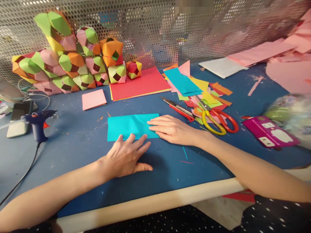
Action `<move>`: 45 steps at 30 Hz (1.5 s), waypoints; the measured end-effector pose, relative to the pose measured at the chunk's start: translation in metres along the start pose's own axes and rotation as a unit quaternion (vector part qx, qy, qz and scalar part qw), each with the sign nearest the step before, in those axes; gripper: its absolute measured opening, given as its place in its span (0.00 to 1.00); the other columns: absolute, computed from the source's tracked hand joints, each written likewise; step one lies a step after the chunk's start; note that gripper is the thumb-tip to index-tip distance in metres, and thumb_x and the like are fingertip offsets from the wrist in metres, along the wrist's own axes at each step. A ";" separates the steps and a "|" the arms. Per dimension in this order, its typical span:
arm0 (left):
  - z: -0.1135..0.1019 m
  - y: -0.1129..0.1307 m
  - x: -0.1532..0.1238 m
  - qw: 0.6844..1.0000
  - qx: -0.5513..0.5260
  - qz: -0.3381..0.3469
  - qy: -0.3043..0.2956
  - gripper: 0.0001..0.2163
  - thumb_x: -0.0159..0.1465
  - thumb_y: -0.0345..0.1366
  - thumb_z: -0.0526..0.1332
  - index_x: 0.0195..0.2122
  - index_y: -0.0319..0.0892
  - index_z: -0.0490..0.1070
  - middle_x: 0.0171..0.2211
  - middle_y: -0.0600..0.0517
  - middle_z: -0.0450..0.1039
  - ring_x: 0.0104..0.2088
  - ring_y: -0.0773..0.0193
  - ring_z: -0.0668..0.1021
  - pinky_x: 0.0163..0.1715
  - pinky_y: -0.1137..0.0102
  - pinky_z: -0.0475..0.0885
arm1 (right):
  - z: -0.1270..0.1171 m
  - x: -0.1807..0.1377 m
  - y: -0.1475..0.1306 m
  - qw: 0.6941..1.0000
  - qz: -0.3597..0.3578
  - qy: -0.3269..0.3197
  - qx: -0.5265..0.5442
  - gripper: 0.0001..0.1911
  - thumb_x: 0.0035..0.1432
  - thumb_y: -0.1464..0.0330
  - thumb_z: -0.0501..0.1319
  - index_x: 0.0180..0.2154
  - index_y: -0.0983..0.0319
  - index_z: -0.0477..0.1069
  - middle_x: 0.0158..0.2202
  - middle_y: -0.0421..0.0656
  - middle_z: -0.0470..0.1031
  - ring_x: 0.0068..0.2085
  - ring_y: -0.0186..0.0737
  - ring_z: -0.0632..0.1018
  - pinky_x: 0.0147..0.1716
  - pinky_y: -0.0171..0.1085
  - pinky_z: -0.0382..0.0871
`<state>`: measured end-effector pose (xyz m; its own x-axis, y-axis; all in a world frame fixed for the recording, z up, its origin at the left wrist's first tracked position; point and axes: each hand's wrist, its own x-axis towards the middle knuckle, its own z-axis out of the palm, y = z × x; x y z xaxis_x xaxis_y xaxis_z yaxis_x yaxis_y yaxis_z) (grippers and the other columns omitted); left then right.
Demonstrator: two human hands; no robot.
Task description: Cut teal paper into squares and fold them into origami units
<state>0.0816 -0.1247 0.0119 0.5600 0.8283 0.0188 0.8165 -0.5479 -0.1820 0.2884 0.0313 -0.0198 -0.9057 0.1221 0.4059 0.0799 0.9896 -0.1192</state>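
Observation:
A blue sheet of paper [131, 124], a wide rectangle with a slight crease, lies flat in front of me. My left hand [128, 153] is spread, its fingertips on the near edge of the paper and the thumb pointing right over the table. From the right, my right hand [172, 129] rests with stretched fingers on the paper's right end. Neither hand grips anything. Beyond my right hand lie a red utility knife [178, 108] and scissors [216, 121] with one yellow and one red handle.
Folded paper balls [70, 63] are stacked along the perforated metal screen [150, 35]. Red sheets [138, 84], a pink paper stack [94, 99] and coloured scraps [206, 92] lie behind the hands. A glue gun [39, 124] stands left, its cord trailing; a purple pouch [269, 132] lies right.

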 end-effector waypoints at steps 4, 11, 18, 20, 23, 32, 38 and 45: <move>0.003 0.003 -0.002 1.000 0.006 0.000 0.015 0.35 0.65 0.62 0.36 0.61 0.43 0.62 0.61 0.45 0.63 0.47 0.49 0.71 0.40 0.54 0.68 | 0.001 0.012 -0.017 0.999 -0.034 0.006 0.002 0.15 0.65 0.72 0.53 0.51 0.66 0.72 0.52 0.51 0.75 0.55 0.47 0.74 0.51 0.51 0.72; 0.014 0.009 -0.004 0.999 0.018 -0.007 0.046 0.37 0.63 0.64 0.40 0.58 0.39 0.65 0.52 0.41 0.70 0.48 0.46 0.70 0.43 0.53 0.66 | 0.018 0.034 -0.020 0.991 -0.056 -0.073 0.093 0.21 0.65 0.74 0.49 0.58 0.69 0.65 0.59 0.54 0.68 0.62 0.45 0.66 0.58 0.50 0.67; 0.018 0.013 -0.008 0.999 0.018 -0.020 0.046 0.37 0.63 0.64 0.41 0.63 0.41 0.60 0.52 0.41 0.70 0.48 0.45 0.68 0.44 0.50 0.65 | 0.031 0.055 -0.011 0.987 -0.046 -0.078 0.130 0.20 0.67 0.73 0.49 0.57 0.64 0.67 0.59 0.50 0.69 0.61 0.44 0.67 0.58 0.51 0.67; 0.018 0.014 -0.008 0.999 0.013 -0.028 0.042 0.36 0.63 0.63 0.42 0.62 0.42 0.61 0.52 0.41 0.70 0.49 0.45 0.68 0.44 0.50 0.66 | 0.034 0.055 -0.010 0.987 -0.047 -0.064 0.142 0.20 0.66 0.73 0.49 0.57 0.63 0.67 0.58 0.50 0.69 0.61 0.44 0.67 0.57 0.52 0.67; 0.019 0.015 -0.008 0.999 0.007 -0.032 0.037 0.36 0.63 0.64 0.43 0.61 0.44 0.63 0.52 0.41 0.70 0.49 0.45 0.69 0.44 0.51 0.67 | 0.036 0.053 -0.011 0.985 -0.045 -0.051 0.161 0.20 0.66 0.73 0.49 0.58 0.62 0.66 0.58 0.50 0.69 0.62 0.45 0.67 0.57 0.53 0.67; 0.019 0.017 -0.008 0.998 -0.002 -0.049 0.042 0.35 0.62 0.64 0.44 0.61 0.45 0.63 0.56 0.41 0.67 0.49 0.38 0.70 0.41 0.45 0.69 | 0.038 0.051 -0.013 0.985 -0.061 -0.032 0.156 0.21 0.65 0.75 0.51 0.58 0.63 0.64 0.58 0.53 0.69 0.62 0.45 0.67 0.56 0.52 0.68; 0.016 0.016 -0.009 0.998 -0.006 -0.052 0.036 0.35 0.63 0.63 0.44 0.61 0.45 0.64 0.55 0.41 0.68 0.49 0.37 0.71 0.41 0.45 0.69 | 0.036 0.054 -0.014 0.986 -0.073 -0.042 0.147 0.20 0.65 0.75 0.51 0.57 0.65 0.66 0.58 0.53 0.70 0.61 0.47 0.67 0.56 0.53 0.68; 0.018 0.017 -0.009 0.998 -0.002 -0.048 0.041 0.36 0.63 0.64 0.44 0.61 0.44 0.63 0.54 0.40 0.69 0.49 0.37 0.71 0.41 0.44 0.69 | 0.038 0.053 -0.014 0.984 -0.061 -0.040 0.161 0.20 0.66 0.74 0.50 0.58 0.64 0.65 0.58 0.52 0.69 0.62 0.46 0.67 0.56 0.54 0.67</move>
<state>0.0878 -0.1387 -0.0090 0.4886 0.8647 0.1166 0.8675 -0.4672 -0.1708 0.2236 0.0211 -0.0314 -0.9315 -0.0155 0.3634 -0.1555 0.9201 -0.3594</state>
